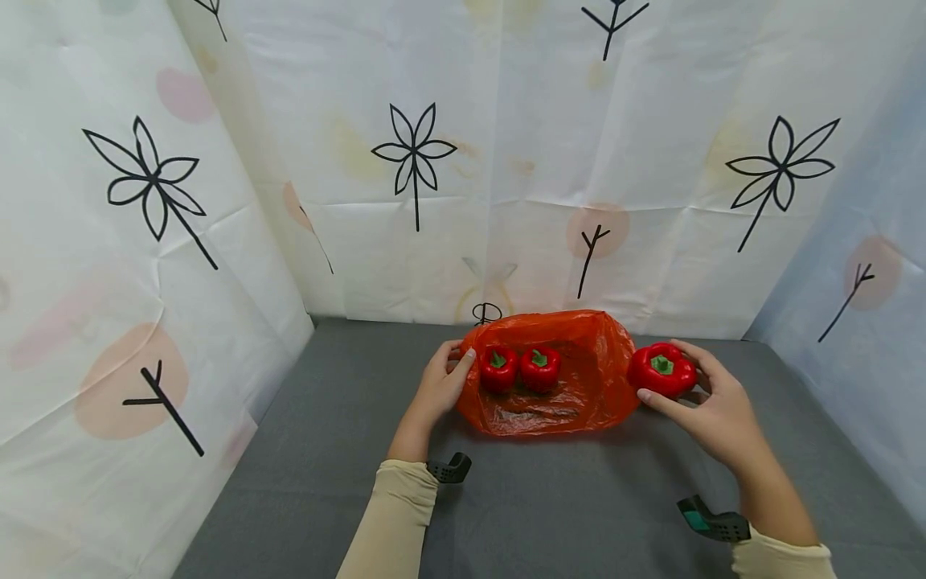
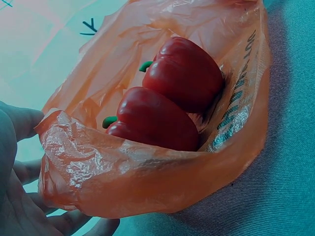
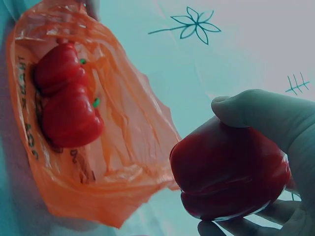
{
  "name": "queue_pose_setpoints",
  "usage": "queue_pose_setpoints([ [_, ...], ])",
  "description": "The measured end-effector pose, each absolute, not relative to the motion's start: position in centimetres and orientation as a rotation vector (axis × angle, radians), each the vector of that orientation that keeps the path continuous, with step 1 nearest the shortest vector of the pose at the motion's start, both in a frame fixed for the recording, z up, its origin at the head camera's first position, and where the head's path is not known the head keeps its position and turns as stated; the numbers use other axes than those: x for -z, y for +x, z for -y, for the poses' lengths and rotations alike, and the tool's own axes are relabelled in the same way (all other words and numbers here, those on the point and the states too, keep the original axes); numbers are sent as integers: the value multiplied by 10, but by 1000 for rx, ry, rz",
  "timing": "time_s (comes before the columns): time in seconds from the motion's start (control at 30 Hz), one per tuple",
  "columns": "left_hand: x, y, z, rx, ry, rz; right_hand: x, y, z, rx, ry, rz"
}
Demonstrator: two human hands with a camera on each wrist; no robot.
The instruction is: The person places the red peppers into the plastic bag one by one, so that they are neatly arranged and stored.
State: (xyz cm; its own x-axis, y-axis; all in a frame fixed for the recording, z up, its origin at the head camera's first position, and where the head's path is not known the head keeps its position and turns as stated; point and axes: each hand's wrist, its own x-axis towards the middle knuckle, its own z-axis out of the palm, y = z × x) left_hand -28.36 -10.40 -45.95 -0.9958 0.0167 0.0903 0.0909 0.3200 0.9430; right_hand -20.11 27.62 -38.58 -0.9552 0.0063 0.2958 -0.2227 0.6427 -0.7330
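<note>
An orange plastic bag (image 1: 571,406) lies spread open on the grey table, with two red bell peppers (image 1: 540,370) side by side in its left half. My left hand (image 1: 438,384) pinches the bag's left rim between thumb and fingers; the left wrist view shows the thumb on top of the crumpled edge (image 2: 74,162). My right hand (image 1: 712,402) grips a third red bell pepper (image 3: 229,172), thumb on one side and fingers round the other. In the head view this pepper, green stem facing me, is at the bag's right edge, outside its opening.
The grey table (image 1: 564,507) stretches in front of the bag and to both sides. White cloth walls with drawn flowers (image 1: 414,149) enclose it at the back, left and right. Black bands (image 1: 712,523) are on both wrists.
</note>
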Motion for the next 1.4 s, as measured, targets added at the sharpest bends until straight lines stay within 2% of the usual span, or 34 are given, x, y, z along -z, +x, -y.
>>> queue_pose_setpoints([
  [0.63,459,-284,106,1784,-76,2515,392,-201,-247,-1198,306,2610],
  [1.4,461,-285,105,1792,-95,2510,433,-222,-202,-1336,447,2714],
])
